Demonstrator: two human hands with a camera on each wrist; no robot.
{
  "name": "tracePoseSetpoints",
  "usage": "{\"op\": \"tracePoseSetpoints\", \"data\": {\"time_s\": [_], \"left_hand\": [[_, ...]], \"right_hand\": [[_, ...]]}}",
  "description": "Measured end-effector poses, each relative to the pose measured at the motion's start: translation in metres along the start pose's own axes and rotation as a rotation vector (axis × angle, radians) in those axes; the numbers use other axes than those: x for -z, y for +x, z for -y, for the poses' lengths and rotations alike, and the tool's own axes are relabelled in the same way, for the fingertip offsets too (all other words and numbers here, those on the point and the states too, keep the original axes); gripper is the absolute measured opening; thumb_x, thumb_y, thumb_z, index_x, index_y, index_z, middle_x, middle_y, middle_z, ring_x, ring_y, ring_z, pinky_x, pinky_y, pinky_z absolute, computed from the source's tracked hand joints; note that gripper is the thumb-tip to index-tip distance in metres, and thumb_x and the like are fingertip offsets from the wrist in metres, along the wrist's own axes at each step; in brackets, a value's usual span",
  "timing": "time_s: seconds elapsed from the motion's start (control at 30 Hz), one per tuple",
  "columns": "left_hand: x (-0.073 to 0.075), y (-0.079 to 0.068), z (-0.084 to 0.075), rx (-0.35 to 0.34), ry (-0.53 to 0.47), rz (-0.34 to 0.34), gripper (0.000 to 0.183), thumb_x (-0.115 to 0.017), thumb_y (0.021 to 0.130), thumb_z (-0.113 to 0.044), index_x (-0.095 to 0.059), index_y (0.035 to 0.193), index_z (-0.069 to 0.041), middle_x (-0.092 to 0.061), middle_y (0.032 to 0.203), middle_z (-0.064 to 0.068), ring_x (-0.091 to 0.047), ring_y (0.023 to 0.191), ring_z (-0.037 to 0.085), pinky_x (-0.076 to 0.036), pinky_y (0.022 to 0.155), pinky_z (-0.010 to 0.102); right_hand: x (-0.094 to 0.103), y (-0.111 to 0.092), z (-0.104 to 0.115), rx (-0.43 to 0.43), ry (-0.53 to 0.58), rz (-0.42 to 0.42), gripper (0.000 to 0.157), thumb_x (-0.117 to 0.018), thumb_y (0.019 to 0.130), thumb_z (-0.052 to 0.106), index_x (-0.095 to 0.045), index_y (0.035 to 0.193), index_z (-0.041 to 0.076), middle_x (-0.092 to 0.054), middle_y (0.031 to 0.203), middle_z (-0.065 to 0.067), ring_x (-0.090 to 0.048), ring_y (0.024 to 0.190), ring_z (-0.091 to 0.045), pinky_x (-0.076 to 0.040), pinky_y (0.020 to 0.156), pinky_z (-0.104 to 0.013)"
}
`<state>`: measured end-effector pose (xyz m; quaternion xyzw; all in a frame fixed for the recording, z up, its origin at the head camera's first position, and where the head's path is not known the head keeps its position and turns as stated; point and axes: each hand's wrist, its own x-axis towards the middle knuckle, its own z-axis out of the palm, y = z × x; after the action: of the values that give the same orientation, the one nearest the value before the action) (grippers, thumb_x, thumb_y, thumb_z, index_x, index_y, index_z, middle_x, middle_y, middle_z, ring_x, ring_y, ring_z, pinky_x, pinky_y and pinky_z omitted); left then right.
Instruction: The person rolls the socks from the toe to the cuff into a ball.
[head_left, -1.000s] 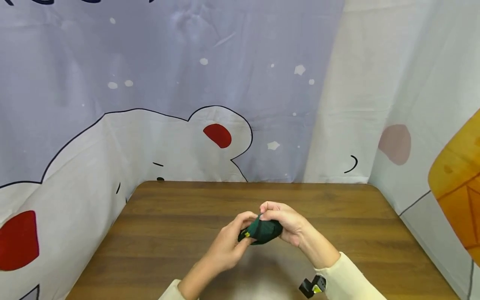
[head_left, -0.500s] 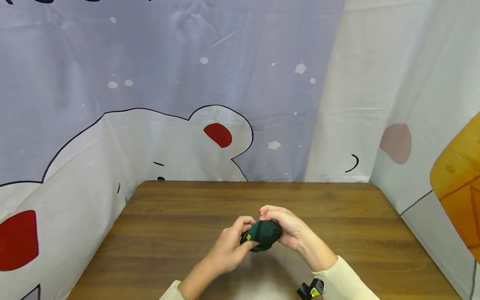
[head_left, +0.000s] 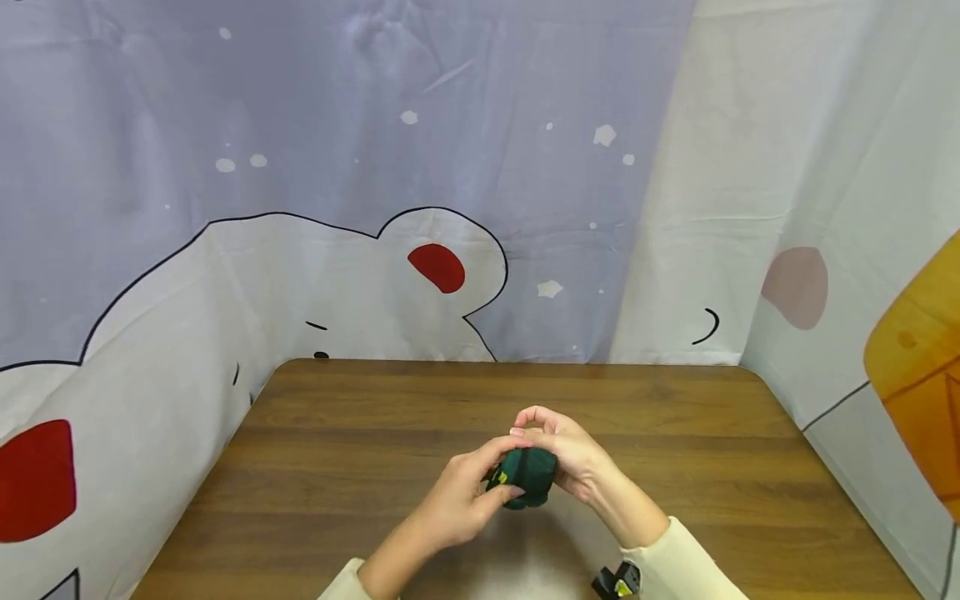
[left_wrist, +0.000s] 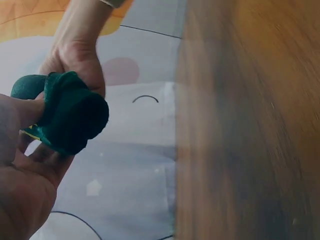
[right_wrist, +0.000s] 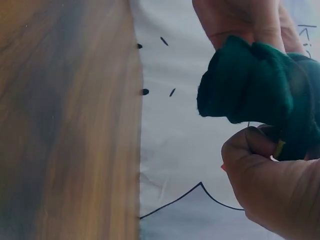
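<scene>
A dark green rolled-up sock (head_left: pixel 534 477) with a small yellow mark is held up over the table between both hands. My left hand (head_left: pixel 459 498) grips its left side, thumb across the near face and fingers over the top. On the right side my right hand (head_left: pixel 576 460) holds it, with the fingertips of both hands meeting near its upper edge. In the left wrist view the sock (left_wrist: pixel 75 112) shows a rounded, bunched end. Soft folds and a cuff-like edge of the sock (right_wrist: pixel 245 82) appear in the right wrist view. The right palm hides part of it.
The brown wooden table (head_left: pixel 330 442) lies below the hands. Behind it hangs a printed cloth backdrop (head_left: pixel 345 292), which also runs along both sides. A small black camera (head_left: pixel 617 580) sits at the right sleeve.
The sock has turned in the hands and looks rounder and more upright. My left fingers have slid right over its top, and the right hand has shifted slightly left.
</scene>
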<state>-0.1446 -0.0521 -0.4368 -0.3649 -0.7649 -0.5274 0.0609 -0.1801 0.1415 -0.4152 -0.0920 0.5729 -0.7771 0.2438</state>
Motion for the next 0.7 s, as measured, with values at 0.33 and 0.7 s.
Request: {"op": "tracePoseSetpoints", "data": {"time_s": [0.33,0.7], "left_hand": [[0.010,0.009,0.001,0.375,-0.535,-0.128,0.052,-0.067,0.093,0.000,-0.040,0.138,0.001,-0.055,0.130,0.019,-0.061,0.110,0.019,-0.056,0.087,0.029],[0.026,0.010,0.001,0.421,-0.695,-0.125,0.042,-0.059,0.096,-0.001,-0.036,0.132,-0.001,-0.059,0.121,0.006,-0.065,0.097,0.014,-0.058,0.079,0.028]], "right_hand": [[-0.002,-0.007,-0.005,0.123,0.111,-0.017,0.010,-0.051,0.104,0.006,-0.059,0.102,0.012,-0.061,0.097,0.000,-0.062,0.087,-0.010,-0.052,0.080,-0.024],[0.000,-0.018,-0.014,0.983,-0.780,-0.105,0.028,-0.072,0.089,-0.007,-0.069,0.116,0.001,-0.068,0.111,-0.014,-0.068,0.100,-0.018,-0.056,0.087,-0.023]]}}
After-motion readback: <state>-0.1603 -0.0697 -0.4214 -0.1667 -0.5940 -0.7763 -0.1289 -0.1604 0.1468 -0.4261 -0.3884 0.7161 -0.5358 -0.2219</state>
